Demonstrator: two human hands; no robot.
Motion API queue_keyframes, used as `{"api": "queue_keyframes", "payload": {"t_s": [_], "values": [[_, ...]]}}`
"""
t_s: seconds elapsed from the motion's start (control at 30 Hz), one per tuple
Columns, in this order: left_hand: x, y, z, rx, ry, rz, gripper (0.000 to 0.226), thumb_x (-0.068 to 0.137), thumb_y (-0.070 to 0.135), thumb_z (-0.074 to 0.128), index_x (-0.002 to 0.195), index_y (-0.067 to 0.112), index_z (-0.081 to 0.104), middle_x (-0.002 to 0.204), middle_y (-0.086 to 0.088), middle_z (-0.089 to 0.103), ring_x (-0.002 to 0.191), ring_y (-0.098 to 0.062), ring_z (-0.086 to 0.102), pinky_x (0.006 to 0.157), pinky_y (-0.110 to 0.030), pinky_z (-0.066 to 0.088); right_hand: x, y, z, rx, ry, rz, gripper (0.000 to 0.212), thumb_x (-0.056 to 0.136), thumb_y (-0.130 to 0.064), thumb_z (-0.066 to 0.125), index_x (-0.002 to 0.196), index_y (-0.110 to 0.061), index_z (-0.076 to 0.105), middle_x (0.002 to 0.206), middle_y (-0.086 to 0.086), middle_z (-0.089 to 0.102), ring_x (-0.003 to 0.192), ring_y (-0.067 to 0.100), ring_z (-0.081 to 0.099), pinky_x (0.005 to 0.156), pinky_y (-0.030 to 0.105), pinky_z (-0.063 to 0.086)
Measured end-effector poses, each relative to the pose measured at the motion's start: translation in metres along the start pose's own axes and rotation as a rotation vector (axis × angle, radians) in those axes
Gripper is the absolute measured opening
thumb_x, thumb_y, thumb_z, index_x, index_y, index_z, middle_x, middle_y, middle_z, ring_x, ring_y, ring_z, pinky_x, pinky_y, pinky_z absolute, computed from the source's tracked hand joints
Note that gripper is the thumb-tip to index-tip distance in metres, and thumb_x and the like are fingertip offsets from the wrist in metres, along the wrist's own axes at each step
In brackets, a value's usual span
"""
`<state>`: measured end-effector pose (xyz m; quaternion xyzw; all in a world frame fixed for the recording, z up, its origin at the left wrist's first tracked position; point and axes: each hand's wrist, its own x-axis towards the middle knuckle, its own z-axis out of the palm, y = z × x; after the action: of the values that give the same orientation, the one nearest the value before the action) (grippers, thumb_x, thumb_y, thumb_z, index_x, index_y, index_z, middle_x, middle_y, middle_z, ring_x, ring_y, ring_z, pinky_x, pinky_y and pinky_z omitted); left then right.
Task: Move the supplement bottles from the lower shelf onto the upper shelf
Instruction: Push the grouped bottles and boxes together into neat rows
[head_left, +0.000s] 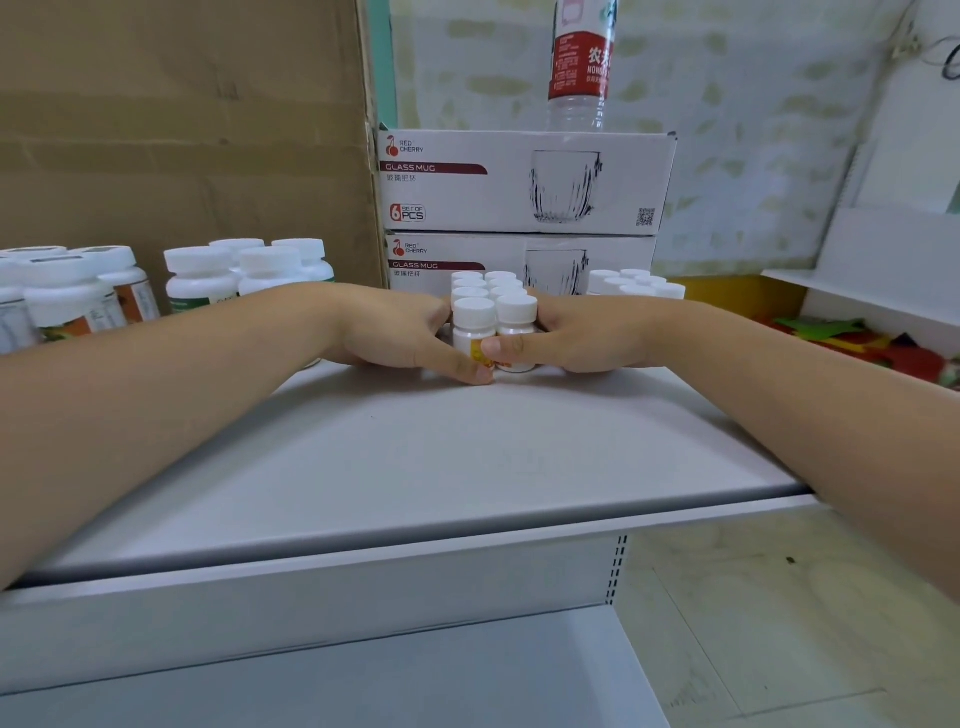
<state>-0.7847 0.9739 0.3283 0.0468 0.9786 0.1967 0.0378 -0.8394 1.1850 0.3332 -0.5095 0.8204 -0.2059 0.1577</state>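
Fingers of both hands, left hand and right hand, clasp small white-capped supplement bottles on the pale grey metal upper shelf, before stacked white glass-mug boxes.

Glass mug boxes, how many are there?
2. One glass mug box sits on top of the other glass mug box, behind the small bottles. More may be hidden.

Shop: metal shelving, boxed mugs
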Motion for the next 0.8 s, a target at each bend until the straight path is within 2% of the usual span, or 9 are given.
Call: {"api": "queue_keyframes", "payload": {"t_s": [0.13, 0.2, 0.27, 0.3, 0.37, 0.47, 0.57, 0.67, 0.8], "values": [[-0.008, 0.010, -0.002, -0.106, -0.109, 0.041, 0.062, 0.086, 0.041, 0.071, 0.141, 0.038, 0.043, 0.131, 0.021, 0.058, 0.120, 0.003, 0.053, 0.101, -0.017, 0.038, 0.004, -0.002, -0.006, 0.003, 0.048, 0.054, 0.021, 0.100, -0.039, 0.044, 0.121, -0.040, 0.049, 0.115, -0.033, 0.051, 0.095, -0.023, 0.049, 0.089, -0.002, 0.034], [-0.014, 0.012, -0.005, -0.124, -0.076, 0.037, 0.057, 0.084, 0.042, 0.072, 0.136, 0.040, 0.047, 0.129, 0.024, 0.059, 0.118, 0.005, 0.054, 0.098, -0.016, 0.038, 0.003, -0.002, -0.009, 0.036, 0.094, 0.073, 0.020, 0.097, -0.050, 0.045, 0.112, -0.039, 0.054, 0.114, -0.028, 0.056, 0.100, -0.023, 0.051, 0.088, 0.002, 0.037], [-0.020, 0.014, -0.010, -0.065, -0.004, 0.021, 0.056, 0.073, 0.059, 0.076, 0.120, 0.038, 0.054, 0.123, 0.019, 0.062, 0.115, -0.003, 0.056, 0.100, -0.023, 0.040, -0.002, -0.008, -0.013, 0.038, 0.135, 0.149, 0.074, 0.078, -0.082, 0.042, 0.133, -0.034, 0.047, 0.137, -0.018, 0.050, 0.129, -0.005, 0.043, 0.104, 0.018, 0.035], [-0.024, 0.016, -0.016, -0.018, 0.050, 0.001, 0.060, 0.065, 0.069, 0.076, 0.111, 0.037, 0.054, 0.116, 0.016, 0.061, 0.108, -0.005, 0.057, 0.097, -0.026, 0.042, -0.005, -0.010, -0.017, 0.012, 0.163, 0.211, 0.096, 0.070, -0.090, 0.037, 0.146, -0.032, 0.036, 0.151, -0.016, 0.036, 0.141, 0.008, 0.033, 0.111, 0.029, 0.030], [-0.039, 0.029, -0.030, 0.008, 0.121, -0.013, 0.066, 0.061, 0.072, 0.075, 0.111, 0.035, 0.053, 0.109, 0.018, 0.055, 0.100, -0.001, 0.052, 0.098, -0.024, 0.040, -0.008, -0.020, -0.024, 0.009, 0.277, 0.207, 0.089, 0.083, -0.081, 0.030, 0.154, -0.029, 0.019, 0.160, -0.014, 0.017, 0.147, 0.014, 0.019, 0.111, 0.031, 0.024], [-0.071, 0.045, -0.053, -0.001, 0.143, 0.008, 0.088, 0.058, 0.069, 0.077, 0.129, 0.026, 0.047, 0.129, 0.018, 0.052, 0.120, -0.001, 0.046, 0.109, -0.030, 0.030, -0.009, -0.039, -0.033, 0.003, 0.407, 0.127, 0.077, 0.092, -0.070, 0.028, 0.155, -0.027, 0.018, 0.162, -0.009, 0.017, 0.146, 0.016, 0.021, 0.113, 0.033, 0.018], [-0.107, 0.040, -0.073, -0.140, 0.238, -0.025, 0.090, 0.063, 0.045, 0.083, 0.141, 0.028, 0.042, 0.136, 0.031, 0.052, 0.125, 0.012, 0.046, 0.111, -0.017, 0.032, 0.002, -0.070, -0.030, 0.051, 0.456, 0.043, 0.068, 0.095, -0.064, 0.029, 0.152, -0.027, 0.026, 0.159, -0.006, 0.027, 0.142, 0.018, 0.031, 0.116, 0.037, 0.021], [-0.132, 0.013, -0.085, -0.149, 0.410, -0.101, 0.125, 0.050, 0.050, 0.079, 0.155, 0.021, 0.017, 0.156, 0.013, 0.033, 0.141, -0.004, 0.033, 0.119, -0.032, 0.021, 0.024, -0.097, -0.021, 0.219, 0.412, -0.052, 0.067, 0.097, -0.060, 0.031, 0.153, -0.025, 0.021, 0.161, -0.003, 0.021, 0.146, 0.017, 0.023, 0.119, 0.045, 0.021], [-0.142, -0.026, -0.081, -0.199, 0.451, -0.166, 0.135, 0.049, 0.058, 0.086, 0.156, 0.023, 0.011, 0.161, 0.008, 0.022, 0.146, -0.012, 0.026, 0.117, -0.033, 0.021, 0.067, -0.121, 0.005, 0.369, 0.383, -0.019, 0.087, 0.085, -0.073, 0.042, 0.154, -0.025, 0.018, 0.162, -0.003, 0.016, 0.147, 0.018, 0.020, 0.118, 0.048, 0.021]]}}
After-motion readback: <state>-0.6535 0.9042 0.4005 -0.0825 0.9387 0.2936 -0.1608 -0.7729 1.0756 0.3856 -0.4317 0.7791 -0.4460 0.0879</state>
